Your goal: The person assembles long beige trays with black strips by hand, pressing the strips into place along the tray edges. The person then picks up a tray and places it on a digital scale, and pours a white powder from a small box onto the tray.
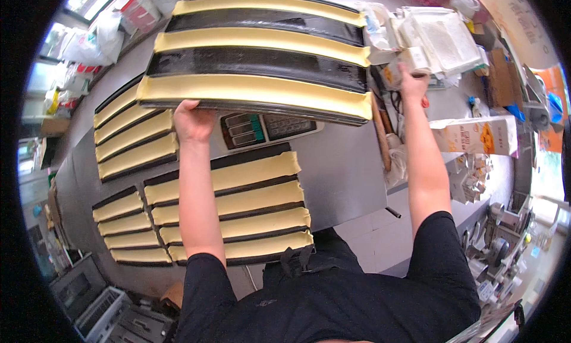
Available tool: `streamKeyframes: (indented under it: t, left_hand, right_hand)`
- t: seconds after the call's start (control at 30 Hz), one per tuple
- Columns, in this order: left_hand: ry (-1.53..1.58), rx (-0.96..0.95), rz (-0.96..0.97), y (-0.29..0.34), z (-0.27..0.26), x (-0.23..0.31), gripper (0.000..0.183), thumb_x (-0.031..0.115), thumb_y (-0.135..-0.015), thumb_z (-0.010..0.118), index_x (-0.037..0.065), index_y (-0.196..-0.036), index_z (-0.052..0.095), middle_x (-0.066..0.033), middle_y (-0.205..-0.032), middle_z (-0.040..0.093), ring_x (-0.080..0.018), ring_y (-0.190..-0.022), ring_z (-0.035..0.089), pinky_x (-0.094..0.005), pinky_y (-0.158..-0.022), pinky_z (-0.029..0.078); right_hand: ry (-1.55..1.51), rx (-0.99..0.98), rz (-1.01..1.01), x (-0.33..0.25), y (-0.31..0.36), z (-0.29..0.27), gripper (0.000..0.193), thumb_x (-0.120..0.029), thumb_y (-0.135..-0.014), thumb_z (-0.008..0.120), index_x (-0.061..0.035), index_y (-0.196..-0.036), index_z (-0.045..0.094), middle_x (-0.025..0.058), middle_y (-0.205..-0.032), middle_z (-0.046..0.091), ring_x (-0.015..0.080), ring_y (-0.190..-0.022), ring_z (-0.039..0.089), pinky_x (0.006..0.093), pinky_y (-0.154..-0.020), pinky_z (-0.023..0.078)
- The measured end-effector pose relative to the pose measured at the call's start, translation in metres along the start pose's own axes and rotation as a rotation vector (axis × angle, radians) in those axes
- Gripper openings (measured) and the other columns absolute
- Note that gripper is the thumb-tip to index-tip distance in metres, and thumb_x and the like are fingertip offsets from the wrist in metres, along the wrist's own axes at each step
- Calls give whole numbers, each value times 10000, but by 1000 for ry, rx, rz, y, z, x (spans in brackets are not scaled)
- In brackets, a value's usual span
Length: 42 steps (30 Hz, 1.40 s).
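Two hands are raised over the steel table [351, 170]. A black tray [256, 52] carrying three long strips of pale dough [256, 88] is gripped at its near edge by the left hand [191, 120] and is held above the table, over the scale [270, 128]. The right hand [412, 81] is closed on the tray's right end; its grasp cannot be told exactly. Three more trays [232, 209] of dough strips are seen on the table, near and left of the scale.

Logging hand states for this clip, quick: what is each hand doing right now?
Left hand: closed on the near edge of the dark tray of dough strips.
Right hand: gripping the tray's right end; fingers partly hidden.
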<state>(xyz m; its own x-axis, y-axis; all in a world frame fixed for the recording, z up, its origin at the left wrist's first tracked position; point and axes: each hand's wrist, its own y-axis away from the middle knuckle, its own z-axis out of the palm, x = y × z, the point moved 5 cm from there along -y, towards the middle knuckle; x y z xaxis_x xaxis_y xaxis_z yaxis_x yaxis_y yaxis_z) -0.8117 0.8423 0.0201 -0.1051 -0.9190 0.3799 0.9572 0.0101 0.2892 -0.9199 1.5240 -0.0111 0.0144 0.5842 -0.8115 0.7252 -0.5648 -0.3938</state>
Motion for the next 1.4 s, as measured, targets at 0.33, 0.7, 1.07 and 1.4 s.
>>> streamKeyframes:
  t: [0.33,0.7,1.07,1.4]
  left_hand:
    - [-32,-38,-80,-1,-18,7,407,1,-833,630,-35,-1232,701,-184,-1203,783,-376,-1130,762,-541,-1022,638]
    - [-39,-99,-181,5,-24,7,414,-12,-896,607,-41,-1304,673,-184,-1245,774,-364,-1144,752,-512,-1077,604]
    - [-994,198,-269,47,15,9,697,658,-1040,674,36,-1354,692,-161,-1182,821,-243,-1100,804,-363,-925,629]
    - [-1067,253,-113,51,-2,-19,719,648,-1114,541,-49,-1072,714,-197,-924,816,-264,-763,809,-330,-616,597]
  right_hand:
    - [-92,64,361,-16,93,-13,431,-298,-1020,781,55,-1156,574,155,-1095,680,289,-962,656,444,-959,547]
    - [-1087,-977,826,-162,227,-22,441,-206,-1109,630,-42,-1513,568,139,-1404,728,277,-1217,739,432,-1006,628]
    - [-1125,-889,864,-143,239,-23,460,-138,-1093,650,-60,-1536,557,73,-1411,702,202,-1230,703,371,-1027,621]
    - [-1126,-875,839,-145,247,-18,449,-147,-1110,623,-75,-1549,558,65,-1447,691,224,-1281,684,389,-1086,596]
